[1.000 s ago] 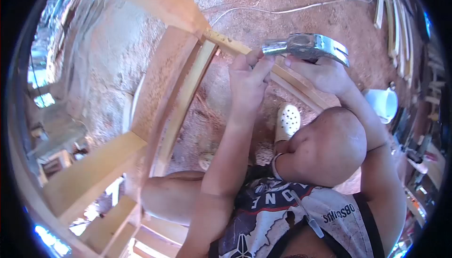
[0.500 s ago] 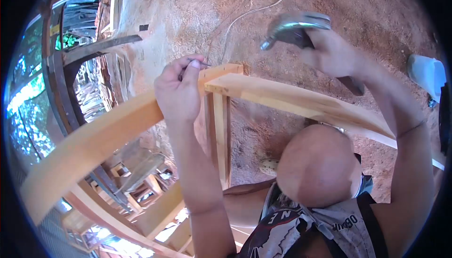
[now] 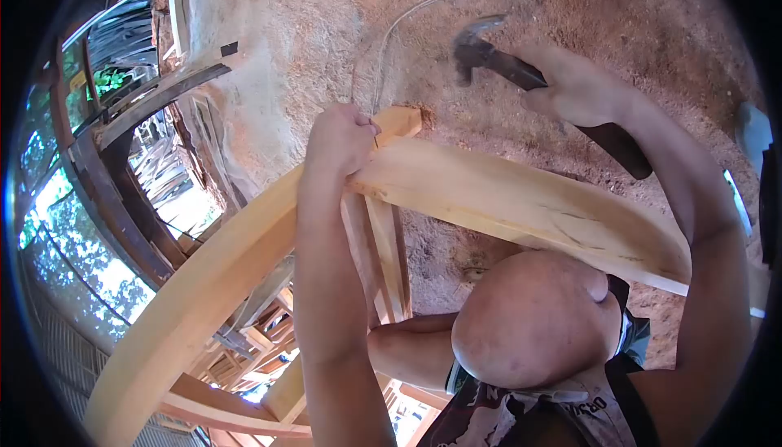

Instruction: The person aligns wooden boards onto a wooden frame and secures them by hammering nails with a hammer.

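Fingers (image 3: 366, 124) of L hand (image 3: 336, 144) pinch thin nail (image 3: 375, 143) nr curved rail (image 3: 204, 284) & flat board (image 3: 521, 194), R hand (image 3: 574, 88) wrapped round hammer (image 3: 515, 68), well apart from L.

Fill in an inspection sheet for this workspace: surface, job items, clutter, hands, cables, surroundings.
Surface: rough reddish-brown ground.
Job items: curved wooden beam and wide board, meeting near the left hand; hammer, its head apart from the wood; thin nail-like piece by the joint.
Clutter: small dark flat piece on the ground; pale object at the right edge, partly cut off.
Hands: left pinches the nail-like piece; right hand grips the hammer's handle.
Cables: one pale cord, loosely curved along the ground.
Surroundings: greenery and bright daylight at the left.
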Motion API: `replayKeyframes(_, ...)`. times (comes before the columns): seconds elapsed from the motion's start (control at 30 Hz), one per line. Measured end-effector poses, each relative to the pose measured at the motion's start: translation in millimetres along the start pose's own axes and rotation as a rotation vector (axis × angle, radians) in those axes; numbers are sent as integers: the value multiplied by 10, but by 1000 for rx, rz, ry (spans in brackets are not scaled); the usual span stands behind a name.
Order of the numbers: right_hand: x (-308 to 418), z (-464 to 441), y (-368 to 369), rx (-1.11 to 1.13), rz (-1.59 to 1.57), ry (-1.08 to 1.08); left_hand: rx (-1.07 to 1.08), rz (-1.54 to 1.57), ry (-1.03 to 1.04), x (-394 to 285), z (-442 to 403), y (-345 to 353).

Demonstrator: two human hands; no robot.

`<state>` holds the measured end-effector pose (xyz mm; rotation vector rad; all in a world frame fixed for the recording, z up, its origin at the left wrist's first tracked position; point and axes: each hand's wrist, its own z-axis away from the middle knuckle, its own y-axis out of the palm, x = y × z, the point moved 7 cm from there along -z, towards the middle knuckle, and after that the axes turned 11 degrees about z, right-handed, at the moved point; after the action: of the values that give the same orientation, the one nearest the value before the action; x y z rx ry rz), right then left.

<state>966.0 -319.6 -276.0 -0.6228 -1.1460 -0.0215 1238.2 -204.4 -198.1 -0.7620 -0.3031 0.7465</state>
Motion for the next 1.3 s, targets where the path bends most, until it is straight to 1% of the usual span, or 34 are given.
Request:
replayKeyframes(0.03,125,12,-40,42,-86,-23,-4,-9,-16,15,-4,-3)
replayKeyframes(0.07,238,18,-129,43,-93,-17,4,-15,-16,45,-25,3)
replayKeyframes(0.13,348,88,-57,247,-880,223,-13,-57,94,61,-34,39)
replayKeyframes(0.17,330,151,2,252,-880,230,-6,-54,90,78,-24,64)
replayKeyframes(0.23,199,277,131,291,-711,237,-6,-34,94,65,-7,19)
replayKeyframes(0.27,104,336,172,247,-681,291,-17,-26,87,57,10,-9)
replayKeyframes(0.33,-144,413,319,228,-618,306,41,-43,39,21,21,14)
replayKeyframes(0.4,-217,435,302,201,-558,332,29,-89,31,-18,5,5)
replayKeyframes(0.47,-139,468,354,341,-546,293,26,-136,14,-13,5,25)
replayKeyframes(0.5,-150,444,400,341,-548,293,28,-125,5,-5,-8,25)
replayKeyframes(0.57,-32,316,362,152,-413,11,30,-118,-6,-5,-5,16)
replayKeyframes(0.6,90,282,284,151,-414,11,31,-111,-8,-27,5,9)
replayKeyframes(0.67,271,274,327,420,-610,265,34,-105,-13,-26,6,13)
replayKeyframes(0.7,309,230,342,422,-612,264,38,-107,-3,-17,0,24)
replayKeyframes(0.77,386,112,362,438,-552,168,43,-110,6,-5,-13,36)
replayKeyframes(0.8,379,45,391,440,-555,169,43,-117,22,-12,-11,45)
replayKeyframes(0.87,396,-120,407,400,-356,37,47,-123,37,-30,-8,55)
replayKeyframes(0.9,397,-173,414,404,-357,39,54,-129,27,-30,-7,57)
replayKeyframes(0.97,428,-283,382,331,-375,18,64,-135,12,-17,6,63)
replayKeyframes(1.0,454,-319,367,335,-376,18,50,-130,34,-29,15,52)
replayKeyframes(1.07,457,-349,357,405,-375,109,36,-125,53,-30,14,48)
replayKeyframes(1.17,489,-386,347,361,-338,67,26,-114,55,-13,0,48)
replayKeyframes(1.3,510,-386,419,384,-309,56,17,-94,65,0,4,49)
